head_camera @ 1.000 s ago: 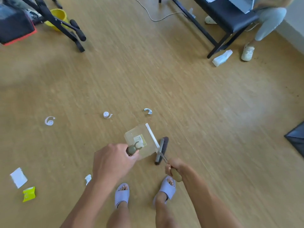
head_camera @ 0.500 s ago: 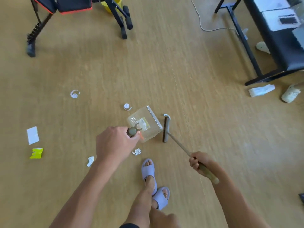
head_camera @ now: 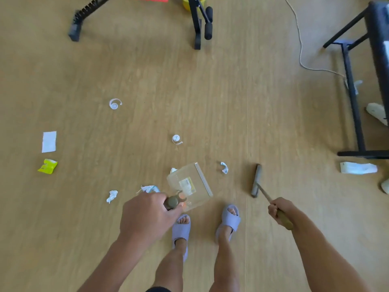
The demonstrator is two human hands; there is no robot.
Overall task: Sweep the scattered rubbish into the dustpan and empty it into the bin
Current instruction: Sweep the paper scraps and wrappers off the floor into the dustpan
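My left hand (head_camera: pixel 150 216) grips the handle of a clear plastic dustpan (head_camera: pixel 189 185) held just above the wooden floor in front of my feet. My right hand (head_camera: pixel 280 210) holds the handle of a small brush (head_camera: pixel 256 180), whose grey head lies to the right of the pan, apart from it. A crumpled white scrap (head_camera: pixel 224 167) lies between pan and brush. More rubbish is scattered to the left: a paper wad (head_camera: pixel 112 196), a crumpled wrapper (head_camera: pixel 149 189), a tape roll (head_camera: pixel 176 139), a tape curl (head_camera: pixel 115 103), a white paper slip (head_camera: pixel 49 141) and a yellow wrapper (head_camera: pixel 47 166).
A black exercise bench frame (head_camera: pixel 197 24) with a yellow bucket (head_camera: pixel 187 3) behind it stands at the top. A black table frame (head_camera: pixel 353 98) and a white cable (head_camera: pixel 301 53) are at right, with a white tissue pack (head_camera: pixel 357 167) on the floor beside them.
The view has swung to the right and down. The brush head has moved away from the dustpan's lip to the right, leaving a white scrap between them. My feet now stand apart.
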